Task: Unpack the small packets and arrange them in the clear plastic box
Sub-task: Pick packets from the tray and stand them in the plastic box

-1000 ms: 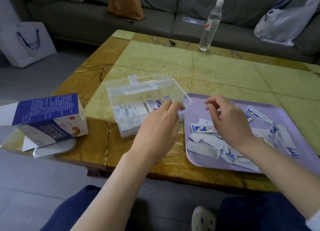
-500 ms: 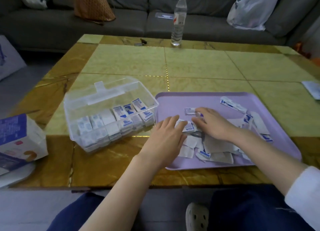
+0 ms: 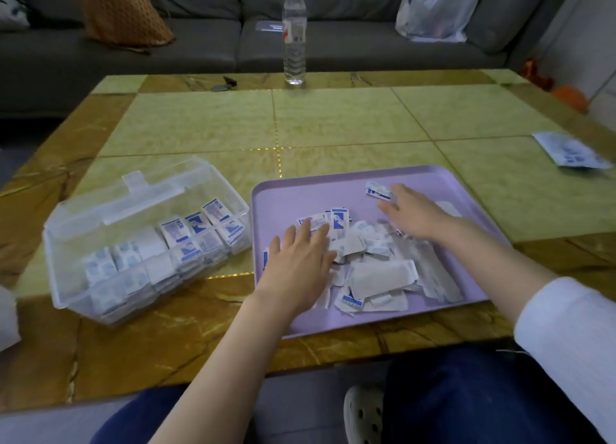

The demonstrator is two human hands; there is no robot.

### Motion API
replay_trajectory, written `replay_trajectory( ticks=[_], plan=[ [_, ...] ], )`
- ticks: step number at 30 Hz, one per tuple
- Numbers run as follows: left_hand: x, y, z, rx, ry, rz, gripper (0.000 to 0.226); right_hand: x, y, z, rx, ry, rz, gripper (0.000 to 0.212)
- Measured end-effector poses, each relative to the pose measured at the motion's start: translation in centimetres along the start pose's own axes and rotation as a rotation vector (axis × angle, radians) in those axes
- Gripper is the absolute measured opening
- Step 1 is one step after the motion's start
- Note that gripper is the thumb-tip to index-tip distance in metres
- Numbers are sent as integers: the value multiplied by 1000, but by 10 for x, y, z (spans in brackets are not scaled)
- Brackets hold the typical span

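While both hands are over the tray (image 3: 283, 193), neither has a packet in a grasp. Left hand (image 3: 300, 263): fingers (image 3: 308, 240) straight and spread, laid flat on the heap of loose packets (image 3: 376, 270); nothing pinched. Probable reason: steadying the heap, or fanning it out so single packets can be picked. Right hand (image 3: 416, 217): fingers (image 3: 400, 193) extended and relaxed, tips at a lone packet (image 3: 378, 190) lying beyond the heap; actual contact cannot be told. Likely aim: to draw it back to the rest. Box (image 3: 66, 243) stands on the table (image 3: 333, 120) just left of the left fingers, close to the tray's rim, with its lid (image 3: 126, 197) thrown back so the opening is free. Packets inside stand on edge in tight rows (image 3: 186, 240), presumably to fit more in. The heap under and between the fingers is large, so the task looks roughly midway. Next step, by judgement: pinch one packet and carry it left to the box.
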State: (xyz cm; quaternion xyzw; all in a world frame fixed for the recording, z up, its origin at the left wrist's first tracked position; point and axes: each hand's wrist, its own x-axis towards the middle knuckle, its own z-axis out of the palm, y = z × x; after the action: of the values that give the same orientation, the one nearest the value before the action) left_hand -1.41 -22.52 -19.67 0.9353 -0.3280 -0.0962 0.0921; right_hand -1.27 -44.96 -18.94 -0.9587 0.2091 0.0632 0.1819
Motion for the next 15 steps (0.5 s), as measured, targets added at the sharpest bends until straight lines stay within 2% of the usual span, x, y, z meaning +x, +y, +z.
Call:
replay_trajectory(
  ticks=[5, 7, 11, 15],
  plan=[
    [1, -5, -1, 1, 3, 50, 39, -15, -35, 8, 56, -121, -208, 75],
    [1, -6, -3, -31, 20, 53, 37, -15, -42, 8, 50, -138, -244, 80],
    [3, -7, -3, -50, 47, 52, 35, -13, -56, 9, 17, -139, -257, 78],
    [3, -7, -4, -56, 55, 51, 34, -9, -64, 14, -68, -188, -188, 64]
  ],
)
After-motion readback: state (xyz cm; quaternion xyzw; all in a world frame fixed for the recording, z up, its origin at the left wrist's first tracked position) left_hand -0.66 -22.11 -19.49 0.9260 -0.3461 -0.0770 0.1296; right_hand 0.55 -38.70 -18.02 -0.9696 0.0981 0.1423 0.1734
